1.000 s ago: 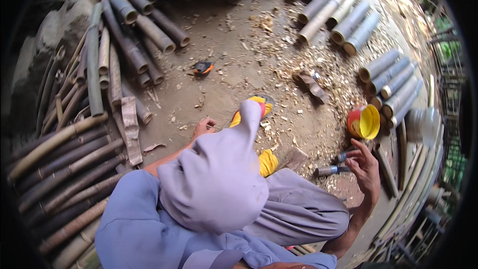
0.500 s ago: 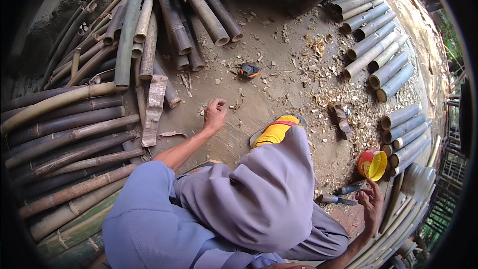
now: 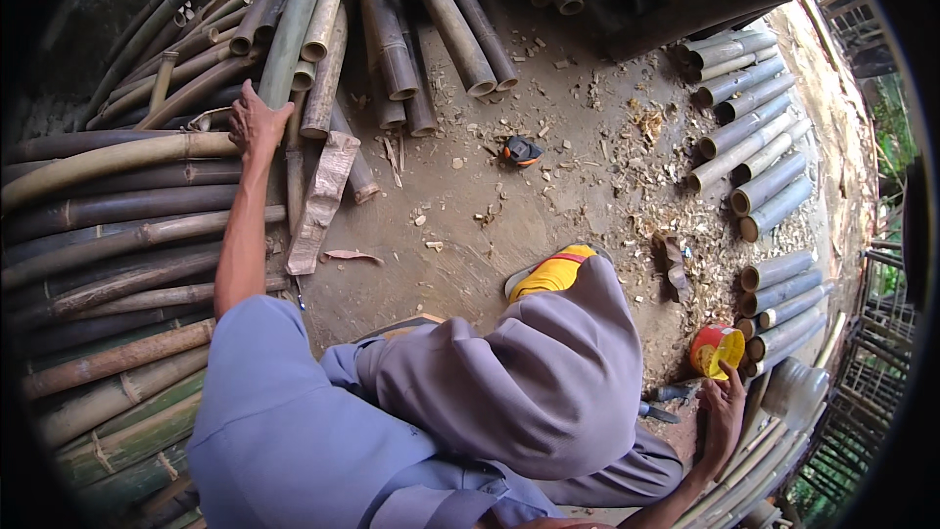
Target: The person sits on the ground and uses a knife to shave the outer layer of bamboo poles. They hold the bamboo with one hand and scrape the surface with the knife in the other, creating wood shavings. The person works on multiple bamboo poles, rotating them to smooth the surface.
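Head view: left of the plank (image 3: 323,204), a stack of dark poles (image 3: 122,204) lies crosswise, topped by a pale curved pole (image 3: 127,159). The left hand (image 3: 259,125) reaches to a spot beyond and left of the plank, thumb and fingers spread at the near end of the green pole (image 3: 297,27). Whether it has closed on that pole cannot be told, as the back of the hand hides the contact. The green pole lies straight ahead of that arm, its long axis running away from the person and slightly rightward; the left hand is by far the nearer of the 2.

Right of the plank come a black-and-orange tool (image 3: 522,151) and a yellow-covered foot (image 3: 550,276). Far right of it is the cup (image 3: 718,351), with the right hand (image 3: 723,411) at its near rim, loosely open, fingers bent, grasping nothing visible; touch is unclear.

0.5 s earlier, the left hand hung over bare ground right of the plank, well apart from the green pole; the right hand was already near the cup.
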The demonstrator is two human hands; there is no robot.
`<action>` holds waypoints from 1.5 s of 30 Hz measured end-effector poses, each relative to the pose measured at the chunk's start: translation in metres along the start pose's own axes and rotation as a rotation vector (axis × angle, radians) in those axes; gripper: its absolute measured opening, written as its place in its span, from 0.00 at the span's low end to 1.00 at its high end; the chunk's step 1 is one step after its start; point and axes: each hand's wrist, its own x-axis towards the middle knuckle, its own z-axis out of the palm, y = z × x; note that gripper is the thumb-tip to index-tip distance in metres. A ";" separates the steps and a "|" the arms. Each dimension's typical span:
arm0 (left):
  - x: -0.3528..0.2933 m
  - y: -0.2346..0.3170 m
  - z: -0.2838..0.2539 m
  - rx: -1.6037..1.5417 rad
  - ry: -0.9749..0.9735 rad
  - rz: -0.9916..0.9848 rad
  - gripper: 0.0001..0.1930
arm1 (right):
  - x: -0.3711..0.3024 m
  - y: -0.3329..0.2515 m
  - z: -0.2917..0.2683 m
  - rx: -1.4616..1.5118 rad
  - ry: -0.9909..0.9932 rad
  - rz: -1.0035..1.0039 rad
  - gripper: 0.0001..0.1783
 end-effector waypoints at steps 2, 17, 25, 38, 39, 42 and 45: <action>0.049 -0.067 0.034 -0.096 -0.291 -0.091 0.40 | 0.009 0.007 -0.003 -0.012 -0.033 -0.007 0.25; -0.226 0.204 -0.179 -0.045 -0.575 0.219 0.26 | -0.013 0.010 -0.011 -0.154 0.058 0.046 0.25; -0.309 0.248 -0.271 0.041 -0.471 0.414 0.22 | -0.008 -0.002 -0.009 -0.149 0.062 0.003 0.25; -0.324 0.256 -0.269 0.231 -0.294 0.466 0.15 | -0.014 0.029 -0.019 -0.074 0.018 -0.017 0.26; -0.325 0.256 -0.269 0.246 -0.285 0.469 0.14 | -0.015 0.028 -0.018 -0.071 0.024 -0.008 0.26; -0.328 0.255 -0.267 0.291 -0.257 0.486 0.13 | -0.018 0.028 -0.016 -0.062 0.039 0.010 0.26; -0.332 0.252 -0.263 0.333 -0.231 0.508 0.12 | -0.020 0.031 -0.017 -0.065 0.052 0.030 0.26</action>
